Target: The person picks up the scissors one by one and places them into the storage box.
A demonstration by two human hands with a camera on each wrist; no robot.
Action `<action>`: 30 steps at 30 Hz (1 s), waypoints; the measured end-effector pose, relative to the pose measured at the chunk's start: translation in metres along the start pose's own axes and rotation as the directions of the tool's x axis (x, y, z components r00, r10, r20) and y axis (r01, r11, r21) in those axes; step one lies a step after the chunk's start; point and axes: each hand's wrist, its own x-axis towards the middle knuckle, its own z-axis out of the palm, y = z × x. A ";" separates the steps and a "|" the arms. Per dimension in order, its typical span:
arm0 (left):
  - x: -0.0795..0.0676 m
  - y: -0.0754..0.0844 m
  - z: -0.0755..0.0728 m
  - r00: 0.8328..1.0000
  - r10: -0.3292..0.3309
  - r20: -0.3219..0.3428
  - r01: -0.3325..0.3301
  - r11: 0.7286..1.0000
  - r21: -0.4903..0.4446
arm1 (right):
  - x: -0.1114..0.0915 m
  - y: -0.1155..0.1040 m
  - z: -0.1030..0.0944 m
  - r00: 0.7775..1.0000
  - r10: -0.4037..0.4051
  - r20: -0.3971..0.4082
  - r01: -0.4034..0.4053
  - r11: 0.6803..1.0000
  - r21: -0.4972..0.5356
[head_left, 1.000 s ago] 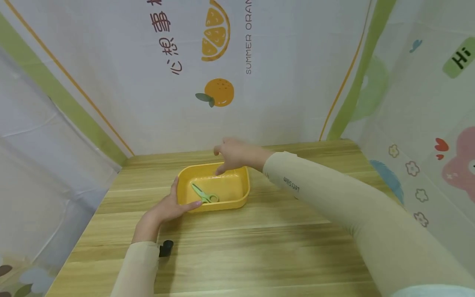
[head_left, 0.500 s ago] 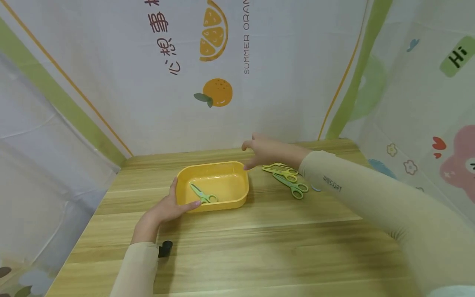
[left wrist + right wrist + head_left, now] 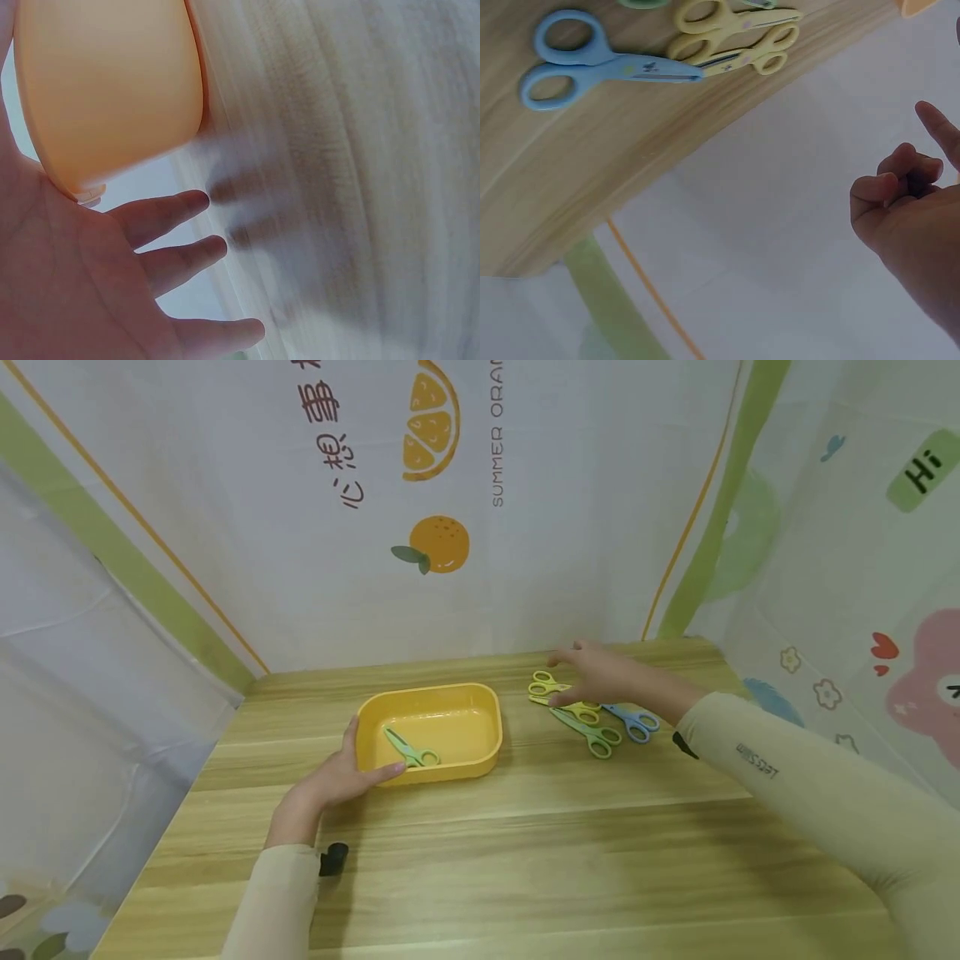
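My left hand [image 3: 326,785] holds a yellow plastic box [image 3: 471,732] at its left end, with the thumb over the front rim. In the left wrist view three fingers stretch out below the box [image 3: 112,82]. Inside the box lies a pair of green scissors [image 3: 410,750]. My right hand [image 3: 600,675] hovers over several more scissors to the right, holding nothing. Below it are yellow scissors [image 3: 587,717], a second yellow pair [image 3: 541,687], green scissors [image 3: 589,735] and blue scissors [image 3: 636,722]. The hand and wrist partly cover the yellow and blue pairs.
A wood-grain table [image 3: 480,868] carries everything and ends at a printed white cloth [image 3: 570,543] hanging behind it. Cloth also hangs at both sides. A black strap end [image 3: 333,859] sticks out by the left wrist.
My right hand has moved right, from above the box to above the scissors, uncovering the scissors on the table. The left hand and the box have stayed in place.
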 end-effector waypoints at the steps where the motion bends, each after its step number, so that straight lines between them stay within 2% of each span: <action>1: 0.000 0.000 0.000 1.000 -0.001 0.000 0.001 1.000 0.004 | -0.003 0.005 0.002 1.000 -0.001 -0.006 0.001 1.000 -0.005; 11: -0.002 0.000 0.000 1.000 0.000 0.002 0.000 1.000 -0.003 | -0.038 0.055 0.026 0.997 0.046 -0.062 -0.043 0.998 0.054; 19: 0.000 0.002 0.001 1.000 -0.005 0.008 0.005 1.000 -0.015 | -0.065 0.100 0.056 0.989 0.114 -0.093 -0.107 0.992 0.073; 24: 0.000 0.001 0.001 1.000 0.003 0.003 -0.003 1.000 -0.001 | -0.071 0.121 0.066 0.983 0.168 -0.077 -0.160 0.981 0.109; 30: 0.001 -0.002 0.002 1.000 -0.003 0.003 0.003 1.000 -0.004 | -0.073 0.133 0.073 0.983 0.171 -0.068 -0.161 0.978 0.135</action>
